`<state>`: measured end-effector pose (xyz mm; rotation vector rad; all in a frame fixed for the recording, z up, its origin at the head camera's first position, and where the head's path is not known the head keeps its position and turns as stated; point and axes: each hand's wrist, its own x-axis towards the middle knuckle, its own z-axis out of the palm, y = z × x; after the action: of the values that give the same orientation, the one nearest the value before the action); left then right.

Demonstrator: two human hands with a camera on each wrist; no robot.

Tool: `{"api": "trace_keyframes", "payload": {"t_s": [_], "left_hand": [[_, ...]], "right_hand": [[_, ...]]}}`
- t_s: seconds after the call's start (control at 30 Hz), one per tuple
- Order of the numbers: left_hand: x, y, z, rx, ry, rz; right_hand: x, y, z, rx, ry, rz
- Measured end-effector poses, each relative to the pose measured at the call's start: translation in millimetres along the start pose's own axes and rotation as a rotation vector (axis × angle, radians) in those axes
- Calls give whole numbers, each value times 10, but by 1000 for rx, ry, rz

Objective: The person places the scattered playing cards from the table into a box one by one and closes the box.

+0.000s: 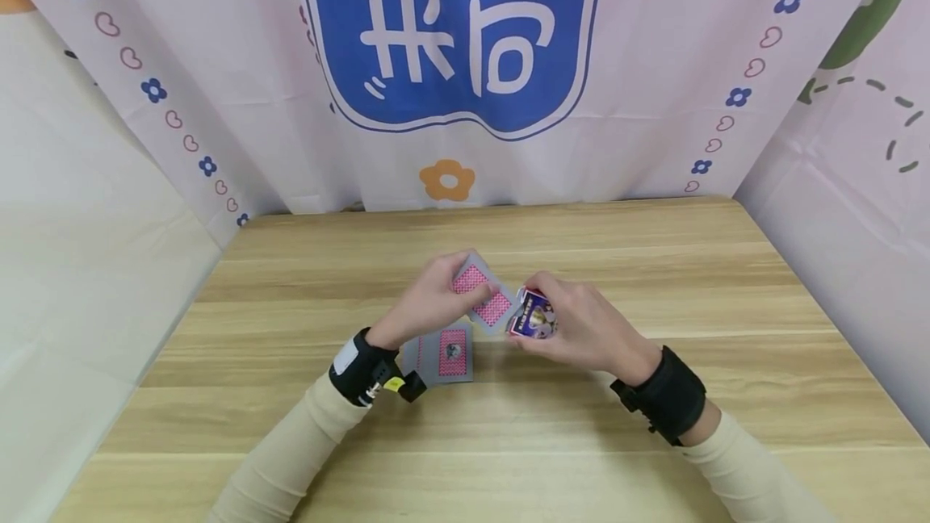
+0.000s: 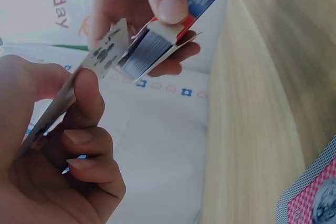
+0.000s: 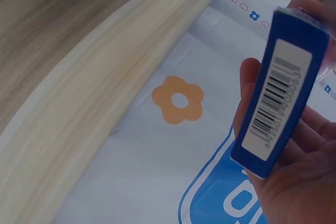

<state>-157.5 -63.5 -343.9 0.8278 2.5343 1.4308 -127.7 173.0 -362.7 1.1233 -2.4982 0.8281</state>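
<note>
My left hand (image 1: 441, 294) pinches a playing card (image 1: 495, 307) with a red-patterned back and grey border between thumb and fingers. In the left wrist view the card's printed face (image 2: 109, 53) shows, its edge close to the open end of the card box. My right hand (image 1: 588, 325) grips that blue card box (image 1: 536, 315), and a stack of cards (image 2: 148, 52) sits inside its open end. A barcode label (image 3: 278, 100) marks the box end in the right wrist view. Below my left hand, more cards (image 1: 454, 352) lie face down on the table, partly covered by the wrist.
The wooden table (image 1: 617, 442) carries the cards on its near middle. A white cloth (image 1: 625, 152) with a blue emblem and an orange flower (image 1: 446, 181) hangs behind the table's far edge. Pale cloth walls (image 1: 87, 208) stand at both sides.
</note>
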Motion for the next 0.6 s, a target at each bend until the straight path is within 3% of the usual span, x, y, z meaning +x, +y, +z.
{"api": "trace_keyframes", "payload": {"t_s": [0.13,0.47,0.6], "left_hand": [[-6,6,61,6,17,26],[-23,27,213,17,143,55],[-32,38,307,-2,137,94]], "right_hand": [[5,-25,3,9,-5,-8],[-3,-30,18,2,38,-7],[-3,-22,18,-3,53,-13]]}}
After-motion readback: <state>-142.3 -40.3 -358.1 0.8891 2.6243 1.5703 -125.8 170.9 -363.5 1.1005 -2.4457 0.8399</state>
